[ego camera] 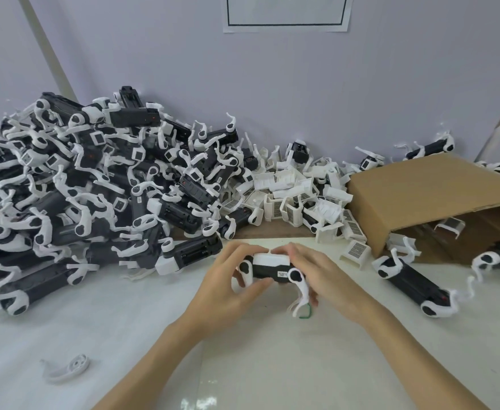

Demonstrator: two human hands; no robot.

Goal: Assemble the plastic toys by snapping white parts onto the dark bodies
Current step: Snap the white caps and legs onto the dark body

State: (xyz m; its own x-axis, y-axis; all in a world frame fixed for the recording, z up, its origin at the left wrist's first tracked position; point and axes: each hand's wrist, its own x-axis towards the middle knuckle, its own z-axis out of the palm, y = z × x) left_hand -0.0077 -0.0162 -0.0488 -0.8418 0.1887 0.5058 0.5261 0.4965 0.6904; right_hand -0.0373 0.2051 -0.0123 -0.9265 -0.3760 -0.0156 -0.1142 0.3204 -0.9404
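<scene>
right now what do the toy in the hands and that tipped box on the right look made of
Toy body: dark moulded plastic by the look, matt, with crisp edges and a small label. Its white cap: white plastic, smooth and slightly shiny. Box: brown corrugated cardboard, dull, with a raw cut edge along its opening.

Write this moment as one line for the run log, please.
step: pressing white cap onto dark body | left hand: grips body | right hand: grips body, fingers on cap | seated: cannot tell
</scene>
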